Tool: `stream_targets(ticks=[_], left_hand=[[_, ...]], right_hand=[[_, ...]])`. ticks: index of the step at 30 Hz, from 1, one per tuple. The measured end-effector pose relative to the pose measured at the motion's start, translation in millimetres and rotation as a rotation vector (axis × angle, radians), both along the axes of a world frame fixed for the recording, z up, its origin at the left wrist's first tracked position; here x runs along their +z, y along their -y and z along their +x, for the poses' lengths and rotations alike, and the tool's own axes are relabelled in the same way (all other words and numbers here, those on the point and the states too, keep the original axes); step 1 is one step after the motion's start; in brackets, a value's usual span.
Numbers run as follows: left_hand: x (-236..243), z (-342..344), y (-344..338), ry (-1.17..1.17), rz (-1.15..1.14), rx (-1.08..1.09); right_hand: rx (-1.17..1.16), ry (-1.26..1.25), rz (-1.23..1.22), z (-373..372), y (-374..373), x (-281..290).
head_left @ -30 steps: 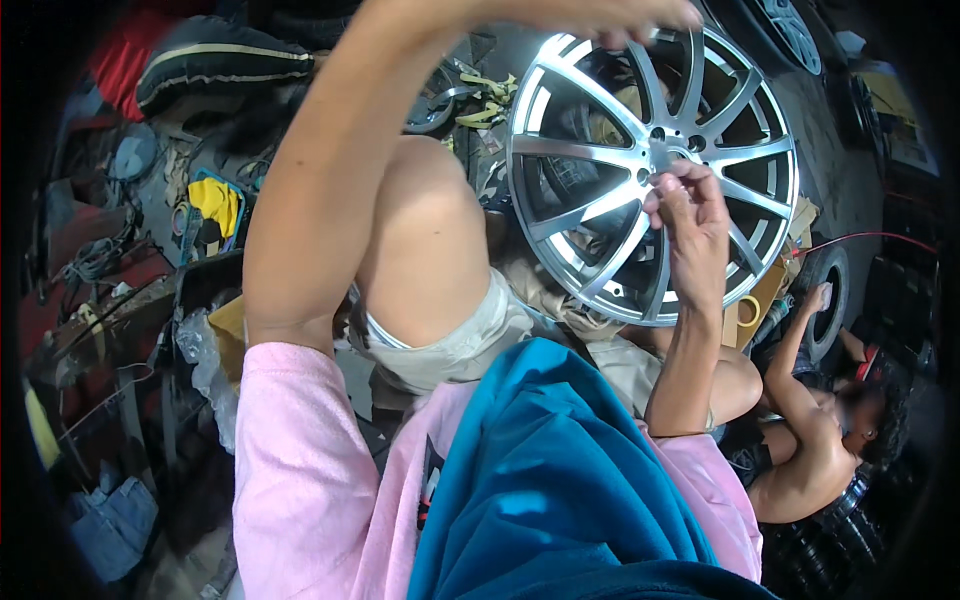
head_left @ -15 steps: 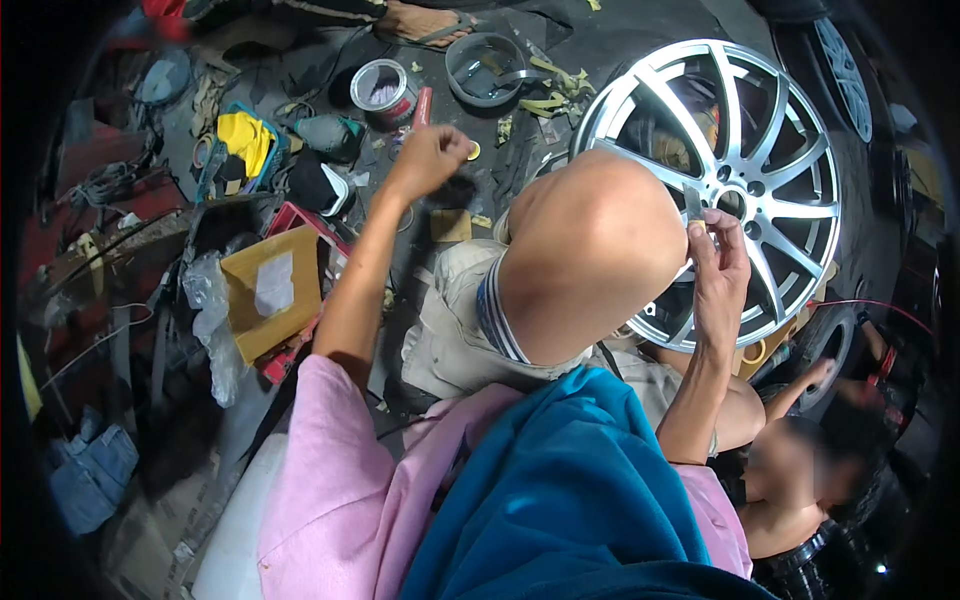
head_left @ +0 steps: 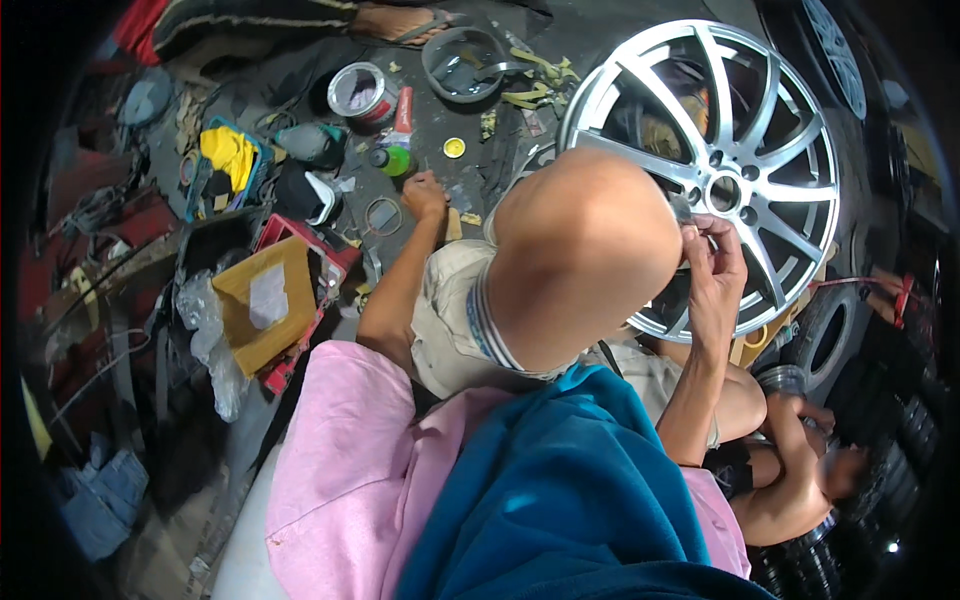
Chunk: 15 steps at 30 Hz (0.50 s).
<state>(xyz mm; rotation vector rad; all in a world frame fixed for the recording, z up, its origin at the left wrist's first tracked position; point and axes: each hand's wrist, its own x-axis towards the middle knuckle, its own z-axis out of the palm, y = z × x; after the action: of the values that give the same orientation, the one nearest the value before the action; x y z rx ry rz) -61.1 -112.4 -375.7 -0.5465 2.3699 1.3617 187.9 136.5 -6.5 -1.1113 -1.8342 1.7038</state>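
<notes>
My right hand (head_left: 716,258) pinches a small scraper with a flat dark blade (head_left: 680,207), held between my bare knee (head_left: 610,205) and the wheel. A silver multi-spoke wheel rim (head_left: 765,188) leans just beyond that hand. My left hand (head_left: 426,196) is low over the floor with its fingers curled in; whatever they hold, if anything, is hidden. Just past its fingertips is a green bottle with a dark cap (head_left: 393,160). A round yellow lid (head_left: 454,148) lies farther off, and a tan block (head_left: 453,228) shows beside my left wrist.
An open paint can (head_left: 358,92), a red tube (head_left: 404,110) and a grey bowl (head_left: 464,66) are on the floor ahead. A cardboard box (head_left: 265,300) stands at left. Another person (head_left: 795,470) sits at right near a tyre (head_left: 830,335); someone's foot (head_left: 400,22) is at the top.
My left hand has drawn back from beside the yellow lid toward me, and the green bottle now shows. The right hand stays by the rim with the scraper. The view has shifted slightly.
</notes>
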Motion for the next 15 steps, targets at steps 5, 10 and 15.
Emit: stream_targets(ticks=[5, 10, 15], left_hand=[[-57.2, -10.3, 15.1, -0.066, 0.173, 0.133], [-78.0, -19.3, 38.9, -0.181, -0.387, -0.179], [-82.7, -7.0, 40.2, -0.236, -0.414, -0.17]], right_hand=[[-0.04, -0.005, -0.089, 12.4, 2.8, -7.9], [-0.02, -0.037, -0.136, 11.6, 4.1, -21.3], [-0.042, -0.074, -0.116, 19.6, -1.9, -13.5]])
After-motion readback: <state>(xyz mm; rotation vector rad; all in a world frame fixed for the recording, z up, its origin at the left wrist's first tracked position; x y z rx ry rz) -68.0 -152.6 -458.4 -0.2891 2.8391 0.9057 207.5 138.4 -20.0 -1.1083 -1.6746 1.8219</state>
